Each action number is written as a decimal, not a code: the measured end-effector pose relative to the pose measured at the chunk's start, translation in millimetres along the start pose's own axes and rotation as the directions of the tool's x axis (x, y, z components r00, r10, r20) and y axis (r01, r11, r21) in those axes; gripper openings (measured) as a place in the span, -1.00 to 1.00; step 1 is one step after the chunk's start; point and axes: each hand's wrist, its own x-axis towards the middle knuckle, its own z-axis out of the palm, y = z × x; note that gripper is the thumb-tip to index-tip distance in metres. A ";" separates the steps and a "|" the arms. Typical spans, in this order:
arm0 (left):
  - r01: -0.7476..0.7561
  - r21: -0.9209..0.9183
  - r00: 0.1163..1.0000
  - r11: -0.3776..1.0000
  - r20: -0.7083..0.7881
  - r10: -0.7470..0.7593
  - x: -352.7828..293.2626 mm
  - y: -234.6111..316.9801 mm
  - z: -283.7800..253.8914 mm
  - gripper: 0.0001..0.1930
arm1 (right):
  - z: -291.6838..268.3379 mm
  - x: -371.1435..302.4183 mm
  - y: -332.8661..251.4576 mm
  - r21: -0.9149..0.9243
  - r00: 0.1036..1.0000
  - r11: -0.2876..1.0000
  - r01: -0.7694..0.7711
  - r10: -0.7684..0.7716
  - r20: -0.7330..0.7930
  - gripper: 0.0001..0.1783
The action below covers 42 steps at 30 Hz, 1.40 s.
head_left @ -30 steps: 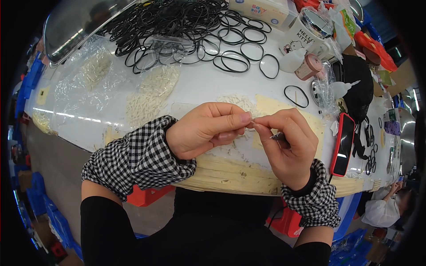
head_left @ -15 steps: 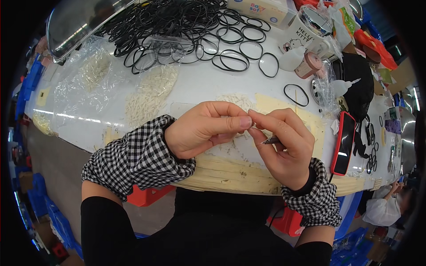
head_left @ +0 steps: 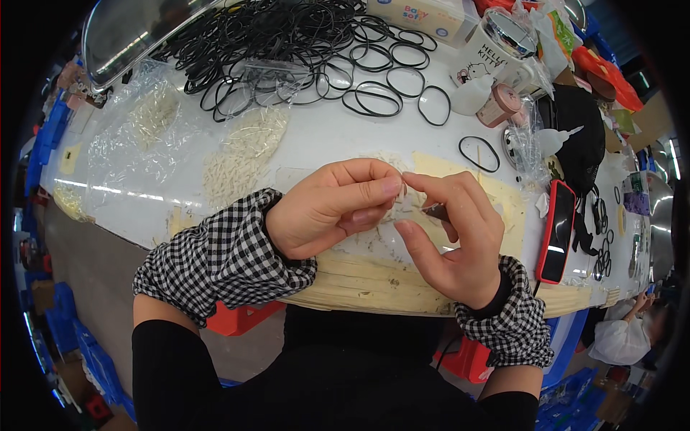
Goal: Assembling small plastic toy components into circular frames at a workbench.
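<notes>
Over the front of the table, my left hand pinches a tiny pale piece between thumb and forefinger; the fingertips mostly hide it. Close on its right is my right hand, its forefinger tip at the left fingertips and its thumb held apart below. Tucked in its curled fingers is a small grey metal tool, whose kind I cannot make out. Behind the hands lie small white pieces on the table. A larger pile of short off-white pieces spreads to the left.
Black rubber loops heap at the back, with single loops nearer. Clear plastic bags lie left. On the right are a red-cased phone, a white cup and a squeeze bottle. Yellowed tape covers the front edge.
My right thumb has dropped away from the left fingertips, opening the right pinch. The grey tool has shifted slightly up and back in the right fingers. My left hand stays nearly still.
</notes>
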 end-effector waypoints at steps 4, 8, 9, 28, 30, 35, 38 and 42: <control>0.020 -0.010 1.000 1.000 0.013 -0.020 -1.1 0.5 1.5 -0.85 | 0.7 -3.5 6.5 -0.171 0.998 0.985 0.013 -0.003 0.056 -0.67; 0.012 -0.005 0.996 1.000 0.092 -0.012 -1.2 -2.3 -1.8 -0.85 | 5.7 -6.0 9.8 -0.224 0.999 0.975 -0.004 0.014 0.041 -0.61; 0.014 0.004 0.995 1.000 0.100 -0.014 -1.0 -2.3 -1.5 -0.85 | 5.5 -6.2 9.7 -0.226 0.999 0.974 -0.009 0.020 0.046 -0.62; -0.013 0.071 0.994 0.997 0.114 0.005 0.4 -3.8 -2.5 -0.85 | 3.3 -6.8 8.3 -0.235 0.992 0.972 0.007 0.024 0.127 -0.65; -0.014 0.065 0.993 0.998 0.121 0.006 0.5 -3.7 -3.3 -0.85 | 3.8 -7.0 8.9 -0.231 0.993 0.973 0.008 0.019 0.116 -0.65; -0.001 0.054 0.992 0.999 0.123 -0.005 -0.5 -3.3 -2.6 -0.85 | 4.9 -6.6 9.0 -0.208 0.996 0.978 -0.016 0.034 0.084 -0.64; 0.004 0.051 0.991 0.999 0.130 -0.010 -0.5 -2.9 -2.4 -0.85 | 5.2 -7.3 9.7 -0.215 0.996 0.977 -0.005 0.025 0.089 -0.63; 0.001 0.055 0.992 0.998 0.126 -0.008 -0.2 -3.0 -2.6 -0.85 | 4.9 -7.8 10.5 -0.230 0.995 0.973 0.026 -0.001 0.104 -0.63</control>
